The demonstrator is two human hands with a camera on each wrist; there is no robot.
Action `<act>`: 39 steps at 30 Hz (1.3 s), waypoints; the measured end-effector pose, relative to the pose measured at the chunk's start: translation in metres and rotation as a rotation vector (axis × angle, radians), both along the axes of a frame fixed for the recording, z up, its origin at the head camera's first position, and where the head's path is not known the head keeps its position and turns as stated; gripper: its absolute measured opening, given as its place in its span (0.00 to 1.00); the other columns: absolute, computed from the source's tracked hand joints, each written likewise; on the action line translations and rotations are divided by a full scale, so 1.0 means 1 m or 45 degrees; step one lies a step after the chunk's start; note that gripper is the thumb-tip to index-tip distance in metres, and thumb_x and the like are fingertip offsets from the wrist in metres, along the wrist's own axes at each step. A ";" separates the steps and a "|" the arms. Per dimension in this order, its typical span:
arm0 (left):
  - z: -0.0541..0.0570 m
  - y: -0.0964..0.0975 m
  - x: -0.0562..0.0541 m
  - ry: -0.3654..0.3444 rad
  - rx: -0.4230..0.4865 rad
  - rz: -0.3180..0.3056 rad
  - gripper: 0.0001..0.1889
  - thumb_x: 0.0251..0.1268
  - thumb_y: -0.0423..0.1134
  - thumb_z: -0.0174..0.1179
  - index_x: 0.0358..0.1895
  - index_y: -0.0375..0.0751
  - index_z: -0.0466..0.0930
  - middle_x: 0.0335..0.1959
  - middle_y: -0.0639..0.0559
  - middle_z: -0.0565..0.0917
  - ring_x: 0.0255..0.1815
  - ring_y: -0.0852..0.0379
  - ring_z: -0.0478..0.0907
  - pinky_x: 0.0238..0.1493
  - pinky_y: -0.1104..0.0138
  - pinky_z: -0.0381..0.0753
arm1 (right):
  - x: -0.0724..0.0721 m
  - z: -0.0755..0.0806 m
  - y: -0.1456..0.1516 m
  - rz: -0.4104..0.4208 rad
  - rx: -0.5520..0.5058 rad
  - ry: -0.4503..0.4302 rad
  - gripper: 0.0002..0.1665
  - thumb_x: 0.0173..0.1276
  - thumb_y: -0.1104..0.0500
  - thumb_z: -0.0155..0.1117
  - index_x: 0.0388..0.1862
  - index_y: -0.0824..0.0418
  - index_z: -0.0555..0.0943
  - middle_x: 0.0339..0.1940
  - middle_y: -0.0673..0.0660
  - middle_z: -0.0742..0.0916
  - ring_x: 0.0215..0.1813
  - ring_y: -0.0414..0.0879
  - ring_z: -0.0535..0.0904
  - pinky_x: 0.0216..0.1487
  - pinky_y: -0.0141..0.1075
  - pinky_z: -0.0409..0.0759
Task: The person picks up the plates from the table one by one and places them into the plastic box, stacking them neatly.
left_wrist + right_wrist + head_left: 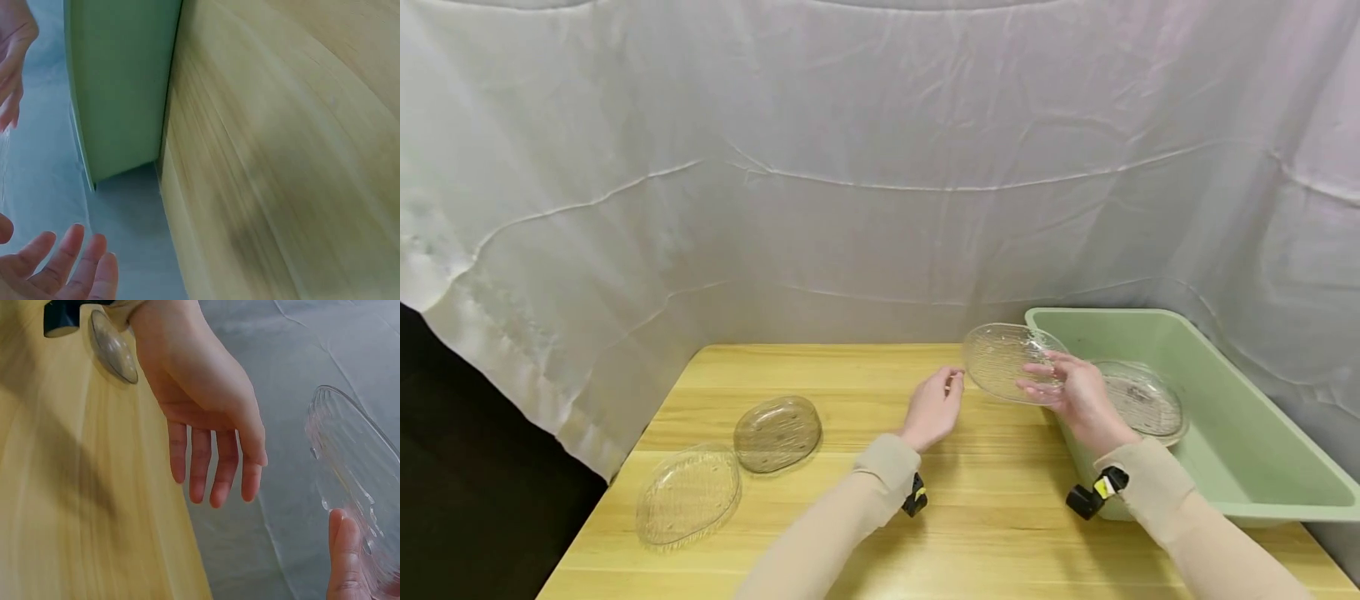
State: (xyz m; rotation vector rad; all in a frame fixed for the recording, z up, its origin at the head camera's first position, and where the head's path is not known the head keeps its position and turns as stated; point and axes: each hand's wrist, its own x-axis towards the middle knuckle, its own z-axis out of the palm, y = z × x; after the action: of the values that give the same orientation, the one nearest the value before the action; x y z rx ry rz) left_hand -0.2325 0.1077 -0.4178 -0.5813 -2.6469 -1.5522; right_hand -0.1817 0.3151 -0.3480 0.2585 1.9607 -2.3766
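My right hand (1084, 404) grips a clear, ribbed oval plastic dish (996, 360) by its right side, above the table beside the green tub. In the right wrist view the dish (347, 462) is tilted, with the thumb (345, 553) against it. My left hand (934, 408) hovers just left of the dish's edge. In the right wrist view the left hand (203, 394) has relaxed, slightly spread fingers and holds nothing. Another clear dish (688, 498) and a brownish transparent one (777, 435) lie on the table at the left.
A green tub (1247, 450) stands on the right of the wooden table (985, 533). Inside it, at its left side, lies at least one more transparent dish (1142, 404). A grey curtain (887, 225) hangs behind the table and along its sides.
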 end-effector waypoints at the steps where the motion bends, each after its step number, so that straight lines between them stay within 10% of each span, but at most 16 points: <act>1: 0.001 0.004 0.000 0.018 -0.008 -0.013 0.21 0.83 0.46 0.39 0.65 0.43 0.77 0.56 0.47 0.85 0.56 0.51 0.83 0.59 0.59 0.83 | 0.000 0.001 0.004 0.001 -0.009 0.004 0.28 0.81 0.63 0.25 0.77 0.64 0.54 0.35 0.42 0.89 0.38 0.40 0.90 0.46 0.31 0.88; 6: 0.005 0.020 0.003 0.094 -0.042 -0.071 0.21 0.83 0.46 0.40 0.65 0.44 0.76 0.57 0.48 0.85 0.55 0.54 0.83 0.58 0.65 0.83 | 0.002 0.005 0.022 0.008 -0.052 0.020 0.19 0.81 0.62 0.26 0.59 0.53 0.65 0.36 0.43 0.90 0.39 0.41 0.90 0.46 0.31 0.88; 13: 0.013 0.037 0.010 0.199 -0.141 -0.117 0.20 0.82 0.44 0.41 0.65 0.47 0.77 0.58 0.51 0.85 0.57 0.57 0.82 0.59 0.67 0.81 | 0.004 0.008 0.049 0.002 -0.030 0.020 0.23 0.80 0.63 0.25 0.69 0.58 0.60 0.36 0.42 0.90 0.39 0.41 0.90 0.44 0.31 0.88; 30: 0.021 0.076 0.030 0.597 -0.469 -0.230 0.20 0.81 0.46 0.43 0.67 0.50 0.74 0.62 0.56 0.81 0.62 0.60 0.79 0.64 0.70 0.79 | 0.007 0.007 0.122 -0.157 -0.020 0.101 0.22 0.73 0.70 0.26 0.54 0.55 0.66 0.33 0.46 0.91 0.34 0.46 0.91 0.40 0.35 0.90; 39: 0.015 0.091 0.043 0.848 -0.669 -0.424 0.23 0.81 0.50 0.42 0.72 0.50 0.69 0.69 0.57 0.76 0.71 0.61 0.73 0.76 0.72 0.67 | 0.006 -0.002 0.142 -0.287 0.048 0.104 0.17 0.77 0.67 0.27 0.49 0.54 0.66 0.27 0.45 0.90 0.27 0.45 0.90 0.35 0.34 0.89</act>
State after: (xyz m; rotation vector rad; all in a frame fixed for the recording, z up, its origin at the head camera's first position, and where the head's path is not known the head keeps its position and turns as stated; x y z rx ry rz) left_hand -0.1899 0.1986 -0.4023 -1.3346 -2.4487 -0.4961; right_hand -0.1755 0.4570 -0.3503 0.4108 2.1183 -2.5236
